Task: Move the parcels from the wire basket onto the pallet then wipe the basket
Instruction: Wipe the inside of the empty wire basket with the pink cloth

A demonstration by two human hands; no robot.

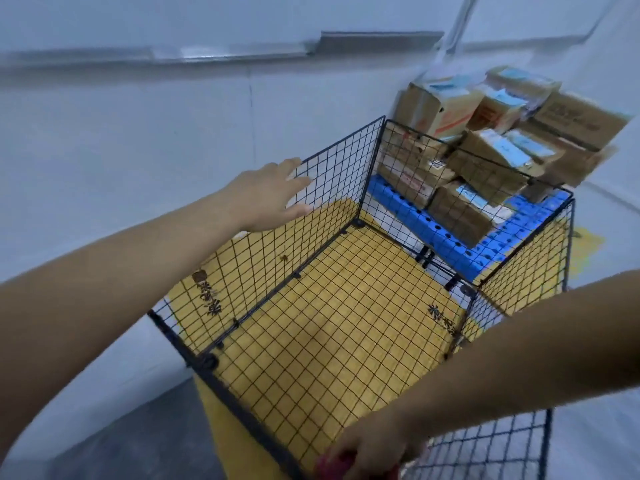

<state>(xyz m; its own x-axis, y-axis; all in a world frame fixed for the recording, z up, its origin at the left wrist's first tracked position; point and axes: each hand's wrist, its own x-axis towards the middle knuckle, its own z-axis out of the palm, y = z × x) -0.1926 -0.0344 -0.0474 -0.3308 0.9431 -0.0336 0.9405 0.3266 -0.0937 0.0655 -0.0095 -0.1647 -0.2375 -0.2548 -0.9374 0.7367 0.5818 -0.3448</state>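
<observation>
Against the wire basket (346, 181) wall, fingers (298, 183) of the left hand (263, 199) rest.

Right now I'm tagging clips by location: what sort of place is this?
Probably a parcel storage or sorting room: labelled cardboard parcels stacked on a blue plastic pallet, an empty wire basket beside it, bare pale walls.

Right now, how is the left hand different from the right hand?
The left hand is stretched out with straight fingers and holds nothing; the right hand curls around something red. The left hand is up by the wire basket at its left wall; the right hand is low at its near edge. Both hands are bare and close to the basket, which has no parcels in it.
</observation>
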